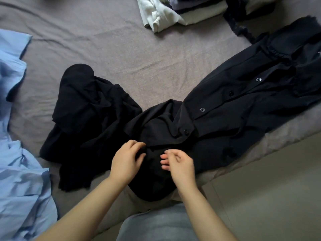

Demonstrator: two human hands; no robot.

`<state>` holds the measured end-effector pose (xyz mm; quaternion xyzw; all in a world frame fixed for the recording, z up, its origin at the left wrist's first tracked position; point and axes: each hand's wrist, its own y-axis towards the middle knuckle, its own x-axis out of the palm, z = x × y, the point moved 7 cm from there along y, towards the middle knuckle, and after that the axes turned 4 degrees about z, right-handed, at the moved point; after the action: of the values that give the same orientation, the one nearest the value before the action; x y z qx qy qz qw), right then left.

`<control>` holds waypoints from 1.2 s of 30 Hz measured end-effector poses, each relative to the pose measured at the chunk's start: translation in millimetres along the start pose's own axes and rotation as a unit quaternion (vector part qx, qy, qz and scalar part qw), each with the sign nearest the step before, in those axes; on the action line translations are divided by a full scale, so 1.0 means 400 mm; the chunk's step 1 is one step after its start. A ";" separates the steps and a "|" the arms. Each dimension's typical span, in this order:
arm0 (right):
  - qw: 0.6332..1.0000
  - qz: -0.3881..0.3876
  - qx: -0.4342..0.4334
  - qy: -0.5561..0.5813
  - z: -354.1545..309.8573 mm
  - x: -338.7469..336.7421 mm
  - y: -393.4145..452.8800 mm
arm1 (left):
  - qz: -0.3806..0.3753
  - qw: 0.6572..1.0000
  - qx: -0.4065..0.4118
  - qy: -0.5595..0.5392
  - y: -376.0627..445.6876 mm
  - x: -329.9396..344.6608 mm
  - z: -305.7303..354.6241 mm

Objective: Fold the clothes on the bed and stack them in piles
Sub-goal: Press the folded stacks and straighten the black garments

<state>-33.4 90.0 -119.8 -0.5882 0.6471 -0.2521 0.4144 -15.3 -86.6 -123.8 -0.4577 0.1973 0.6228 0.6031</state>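
a: so, nearest first, what are the hands doing?

b: both hover over the near end of the black buttoned garment (pixel 217 108) at the bed's edge. the left hand (pixel 126 164) has its fingers loosely curled, tips touching the dark cloth; i can't tell if it has pinched a fold. the right hand (pixel 178 164) is relaxed, fingers half spread just above the cloth, gripping nothing.

a: and the garment itself?

b: it runs from the hands away to the right, button placket up, with a rumpled black piece (pixel 86 119) bunched to its left. it looks thin, limp and light, so i'd guess it will sag and slide rather than hold a crease. best to take it at the hem corners or shoulder seams, not mid-panel.

a: farther out?

b: light blue clothes (pixel 20 171) lie on the left of the grey sheet (pixel 121 49), and at the far edge sits a stack of folded clothes (pixel 173 13), white and dark.
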 end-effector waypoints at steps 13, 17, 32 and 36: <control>0.959 0.175 -0.144 -0.172 0.024 0.112 -0.015 | 0.063 0.994 -0.019 -0.092 0.083 -0.014 0.031; 0.943 0.192 -0.063 -0.264 0.044 0.123 0.015 | 0.112 0.988 0.067 -0.084 0.028 -0.062 -0.005; 0.991 0.013 -0.110 0.069 -0.026 0.034 -0.158 | 0.048 0.979 0.008 -0.197 -0.060 -0.145 0.118; 0.988 0.021 -0.053 0.144 -0.022 0.012 -0.184 | 0.013 0.989 0.041 -0.142 -0.064 -0.169 0.166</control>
<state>0.3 70.4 -56.3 -0.5534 0.7246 -0.2906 0.2902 -23.3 -67.1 -27.9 -0.3366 0.1411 0.6807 0.6352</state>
